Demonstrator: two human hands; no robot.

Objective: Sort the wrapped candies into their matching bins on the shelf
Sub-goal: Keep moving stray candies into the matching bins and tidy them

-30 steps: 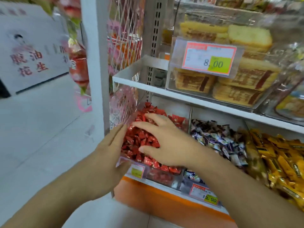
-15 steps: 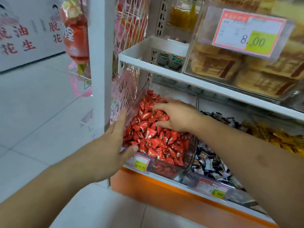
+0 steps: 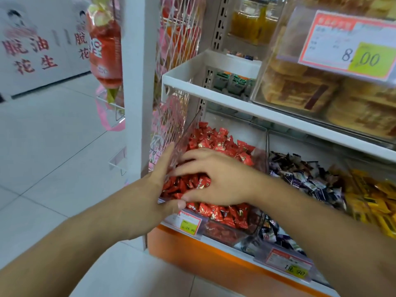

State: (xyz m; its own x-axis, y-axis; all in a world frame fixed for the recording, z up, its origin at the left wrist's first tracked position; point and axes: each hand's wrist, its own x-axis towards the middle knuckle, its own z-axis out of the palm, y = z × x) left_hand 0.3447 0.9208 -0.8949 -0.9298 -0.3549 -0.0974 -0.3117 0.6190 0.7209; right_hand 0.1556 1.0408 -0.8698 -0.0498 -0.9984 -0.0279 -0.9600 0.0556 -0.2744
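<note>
A person is reaching both hands to the clear red-candy bin point(image 3: 255, 221) on the lower shelf point(image 3: 216, 243) of a shop. Left of the bin, the left hand point(image 3: 162, 189) is bracing its outer wall, fingers straight and together, thumb lying at the front rim. Inside the bin, the right hand point(image 3: 216, 179) is lying palm down on the red candies point(image 3: 216, 140), fingers spread; whether they are pinching anything is hidden. Right of the bin, purple-and-white candies point(image 3: 304, 174) are filling the next bin, then yellow candies point(image 3: 377, 198) beyond. Advisable: steady the wall, sweep gently, and lift out only strays of another colour.
</note>
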